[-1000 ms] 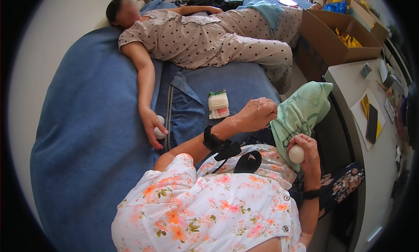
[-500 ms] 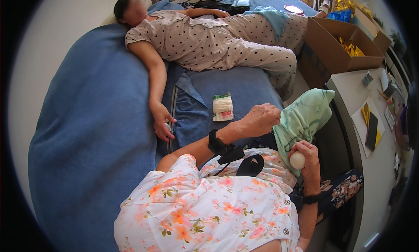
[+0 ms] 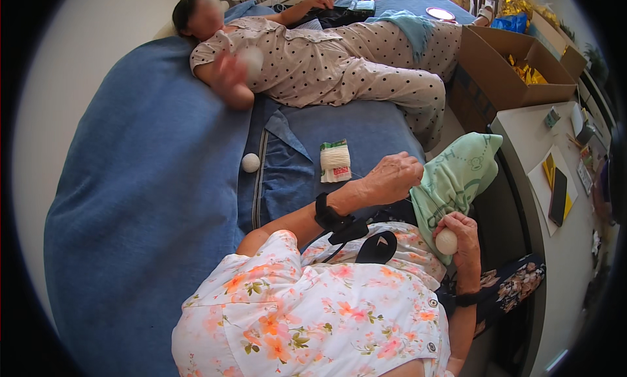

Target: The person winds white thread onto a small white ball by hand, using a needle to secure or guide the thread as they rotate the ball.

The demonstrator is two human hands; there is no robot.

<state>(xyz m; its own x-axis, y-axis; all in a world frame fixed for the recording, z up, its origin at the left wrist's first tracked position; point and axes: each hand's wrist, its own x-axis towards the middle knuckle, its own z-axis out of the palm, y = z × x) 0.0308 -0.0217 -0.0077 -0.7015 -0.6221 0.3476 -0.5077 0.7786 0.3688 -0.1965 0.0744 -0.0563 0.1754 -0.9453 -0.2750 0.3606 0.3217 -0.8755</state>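
My right hand (image 3: 462,236) is closed around a round white ball (image 3: 446,242), above a pale green printed cloth (image 3: 460,168) at my lap. Reaching across from the left, my left hand (image 3: 395,176) is pinched closed on a thin white thread (image 3: 428,205) that runs down toward the ball. A skein of cream thread (image 3: 336,157) in a paper band lies on the blue cover just left of that hand. Farther left, a second white ball (image 3: 250,163) rests beside a zipper.
Across the blue-covered bed (image 3: 130,200) lies another person in dotted clothes (image 3: 313,66), whose raised hand (image 3: 230,73) is blurred beside a white rounded thing (image 3: 251,63). At right stand a cardboard box (image 3: 516,76) and a white table (image 3: 522,132) with a dark phone (image 3: 558,197).
The other person's near hand has lifted off the ball by the zipper and swung up toward their chest; their far arm has risen too. My hands have hardly moved.
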